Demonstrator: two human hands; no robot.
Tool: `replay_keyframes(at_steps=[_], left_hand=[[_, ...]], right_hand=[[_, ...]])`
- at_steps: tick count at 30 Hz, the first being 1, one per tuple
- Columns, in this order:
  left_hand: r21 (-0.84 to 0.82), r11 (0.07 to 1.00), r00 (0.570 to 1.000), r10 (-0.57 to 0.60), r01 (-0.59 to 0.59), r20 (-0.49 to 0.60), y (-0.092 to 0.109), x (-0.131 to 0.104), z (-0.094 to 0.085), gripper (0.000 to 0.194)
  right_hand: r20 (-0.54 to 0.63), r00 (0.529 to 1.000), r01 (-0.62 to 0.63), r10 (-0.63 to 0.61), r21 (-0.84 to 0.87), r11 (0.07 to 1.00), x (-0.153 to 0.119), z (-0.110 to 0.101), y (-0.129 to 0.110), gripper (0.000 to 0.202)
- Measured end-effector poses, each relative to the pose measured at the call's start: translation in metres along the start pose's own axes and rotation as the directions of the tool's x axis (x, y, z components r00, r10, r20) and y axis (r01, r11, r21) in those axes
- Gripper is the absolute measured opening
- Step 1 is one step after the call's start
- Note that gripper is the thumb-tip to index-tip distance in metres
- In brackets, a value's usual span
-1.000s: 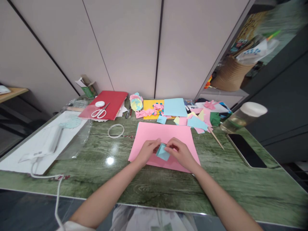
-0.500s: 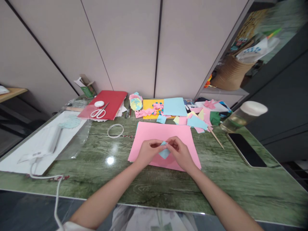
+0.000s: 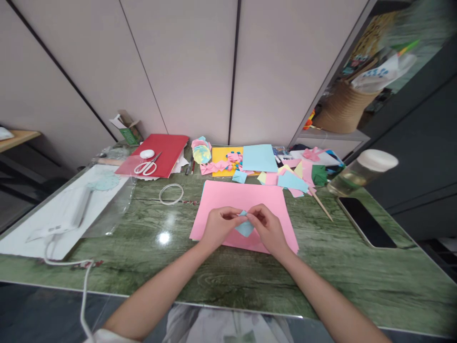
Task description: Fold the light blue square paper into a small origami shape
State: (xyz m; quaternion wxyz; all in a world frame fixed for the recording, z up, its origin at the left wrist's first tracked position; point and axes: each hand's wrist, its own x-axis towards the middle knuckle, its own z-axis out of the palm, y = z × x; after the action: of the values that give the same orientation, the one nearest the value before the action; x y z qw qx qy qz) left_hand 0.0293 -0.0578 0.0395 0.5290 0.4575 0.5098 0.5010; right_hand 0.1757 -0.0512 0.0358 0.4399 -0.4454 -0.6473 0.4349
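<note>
A small light-blue piece of paper (image 3: 245,229) is pinched between both hands, its lower corner pointing toward me. My left hand (image 3: 222,226) grips it from the left, thumb and fingers closed at its upper part. From the other side my right hand (image 3: 266,226) holds it the same way, fingertips nearly meeting the left ones. Fingers hide the upper edges of the blue paper. Beneath the hands lies a stack of pink paper (image 3: 243,194) on the green table.
White scissors (image 3: 145,167) rest on a red folder (image 3: 160,147). Behind the stack are a light-blue sheet (image 3: 260,158) and paper scraps (image 3: 293,181). To the right are a wooden stick (image 3: 321,205), a phone (image 3: 366,222) and a bottle (image 3: 357,174). A coiled white cable (image 3: 171,194) lies left.
Both hands keep their pinch in nearly the same place. The blue paper's visible face has shifted slightly between the fingers; nothing was let go.
</note>
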Motion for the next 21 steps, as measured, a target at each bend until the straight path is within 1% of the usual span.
replay_keyframes(at_steps=[11,21], left_hand=[[0.002,1.000,1.000,0.000,0.000,-0.008,0.0009,-0.0011,0.0009,0.021],[-0.007,1.000,1.000,0.022,-0.022,0.007,0.0037,-0.0047,0.0016,0.019]], right_hand=[[-0.008,1.000,0.003,-0.002,0.029,1.000,-0.0017,0.0004,0.0011,0.012],[-0.022,1.000,0.017,-0.017,0.011,1.000,-0.0029,0.0003,-0.0009,0.014]])
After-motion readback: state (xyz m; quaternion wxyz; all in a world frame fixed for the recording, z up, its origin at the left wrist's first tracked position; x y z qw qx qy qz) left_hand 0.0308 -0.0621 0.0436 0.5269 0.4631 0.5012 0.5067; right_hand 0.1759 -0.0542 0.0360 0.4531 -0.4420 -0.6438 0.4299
